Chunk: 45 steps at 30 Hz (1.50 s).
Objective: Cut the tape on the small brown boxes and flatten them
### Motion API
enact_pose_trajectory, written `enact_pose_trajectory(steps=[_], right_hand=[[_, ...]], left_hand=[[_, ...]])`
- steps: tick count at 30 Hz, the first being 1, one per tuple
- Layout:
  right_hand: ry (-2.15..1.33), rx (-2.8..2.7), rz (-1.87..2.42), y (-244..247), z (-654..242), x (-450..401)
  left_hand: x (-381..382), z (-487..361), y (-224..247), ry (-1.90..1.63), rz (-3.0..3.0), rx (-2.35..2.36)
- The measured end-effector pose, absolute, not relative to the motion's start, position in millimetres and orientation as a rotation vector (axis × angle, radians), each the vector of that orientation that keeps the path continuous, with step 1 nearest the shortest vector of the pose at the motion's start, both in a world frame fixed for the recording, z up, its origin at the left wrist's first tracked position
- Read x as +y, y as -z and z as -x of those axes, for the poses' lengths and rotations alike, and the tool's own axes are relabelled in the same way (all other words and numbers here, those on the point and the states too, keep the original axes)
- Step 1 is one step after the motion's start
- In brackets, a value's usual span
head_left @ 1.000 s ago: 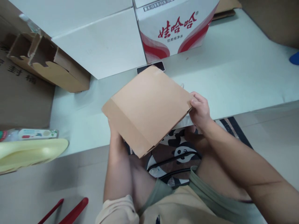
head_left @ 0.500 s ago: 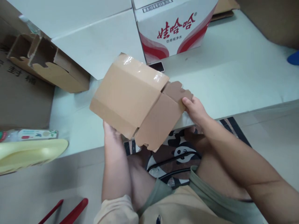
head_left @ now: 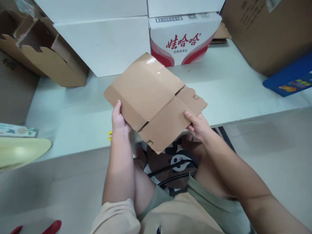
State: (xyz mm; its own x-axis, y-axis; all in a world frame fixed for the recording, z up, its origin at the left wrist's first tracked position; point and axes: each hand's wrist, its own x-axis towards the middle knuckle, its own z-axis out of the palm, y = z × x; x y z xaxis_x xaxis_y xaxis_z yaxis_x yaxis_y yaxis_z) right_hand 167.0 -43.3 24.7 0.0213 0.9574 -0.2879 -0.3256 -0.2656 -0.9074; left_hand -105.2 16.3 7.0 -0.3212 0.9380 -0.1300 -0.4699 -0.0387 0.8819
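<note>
A flattened brown cardboard box (head_left: pixel 148 94) is held up over the front edge of the pale table, with creased panels, notched end flaps and shiny tape along its far edge. My left hand (head_left: pixel 120 121) grips its lower left edge, thumb on top and the other fingers hidden beneath. At the right, my right hand (head_left: pixel 198 125) pinches the edge near the notched flap, thumb on the upper face. Behind the cardboard stands a white and red carton (head_left: pixel 182 42).
White boxes (head_left: pixel 102 45) line the back of the table (head_left: pixel 234 94). Open brown cartons (head_left: pixel 56 65) stand at the left, near a pale yellow object (head_left: pixel 24 149). A large brown box (head_left: pixel 263 35) and a blue package (head_left: pixel 292 78) are at the right.
The view has shifted toward the right. The cardboard is turned slightly, and my left thumb now shows on top of it. My right hand has moved down along the edge.
</note>
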Motion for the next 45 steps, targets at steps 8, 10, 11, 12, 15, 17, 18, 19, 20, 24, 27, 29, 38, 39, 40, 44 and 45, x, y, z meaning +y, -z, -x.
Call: enact_pose_trajectory(steps=[8, 10, 11, 12, 15, 17, 18, 19, 20, 24, 27, 29, 38, 39, 40, 44, 45], right_hand=[[-0.896, -0.546, 1.331, -50.5, -280.0, -72.0], [-0.595, -0.516, 1.358, -57.3, -302.9, -71.6], [-0.476, -0.511, 1.371, -60.2, -311.8, -68.5], [-0.382, -0.512, 1.388, -63.0, -319.3, -62.6], [-0.234, -0.528, 1.462, -76.1, -337.0, -20.5], [-0.204, -0.535, 1.506, -91.9, -346.1, 28.0], [-0.222, -0.541, 1.514, -101.2, -349.4, 55.3], [-0.262, -0.562, 1.520, -110.2, -351.6, 81.8], [-0.340, -0.582, 1.536, -117.6, -352.0, 105.4], [-0.622, -0.761, 1.626, -114.7, -332.2, 140.7], [-0.778, -0.858, 1.658, -81.6, -303.1, 109.5], [-0.890, -0.890, 1.683, -59.3, -284.6, 81.8], [-1.141, -1.353, 1.670, -52.4, -198.4, 36.0], [-1.142, -1.428, 1.652, -54.3, -184.4, 36.8], [-1.136, -1.511, 1.627, -55.6, -169.1, 38.7], [-1.076, -1.887, 1.460, -58.4, -93.3, 56.3], [-1.054, -1.977, 1.405, -59.9, -70.3, 62.3]], left_hand=[[13.1, 102.3, -28.8, -1.535, -0.288, 1.016], [13.6, 100.5, -31.7, -1.524, -0.267, 1.014], [14.3, 99.1, -32.9, -1.516, -0.258, 1.016], [15.2, 97.5, -34.0, -1.511, -0.253, 1.018], [19.2, 92.8, -36.5, -1.502, -0.249, 1.024], [22.4, 90.6, -37.2, -1.487, -0.243, 1.039], [24.0, 89.9, -37.1, -1.478, -0.242, 1.047], [25.7, 89.6, -36.8, -1.473, -0.244, 1.052], [27.3, 89.5, -36.4, -1.473, -0.249, 1.053], [32.8, 90.8, -36.1, -1.496, -0.269, 1.027], [34.0, 91.6, -39.1, -1.502, -0.261, 1.011], [32.3, 92.2, -41.8, -1.504, -0.250, 1.003], [-0.6, 119.3, -50.2, -1.623, -0.156, 0.920], [-5.1, 125.0, -50.8, -1.650, -0.131, 0.901], [-9.3, 131.1, -51.4, -1.669, -0.111, 0.876], [-22.4, 156.1, -54.7, -1.745, -0.049, 0.762], [-25.0, 162.0, -55.8, -1.757, -0.030, 0.740]])
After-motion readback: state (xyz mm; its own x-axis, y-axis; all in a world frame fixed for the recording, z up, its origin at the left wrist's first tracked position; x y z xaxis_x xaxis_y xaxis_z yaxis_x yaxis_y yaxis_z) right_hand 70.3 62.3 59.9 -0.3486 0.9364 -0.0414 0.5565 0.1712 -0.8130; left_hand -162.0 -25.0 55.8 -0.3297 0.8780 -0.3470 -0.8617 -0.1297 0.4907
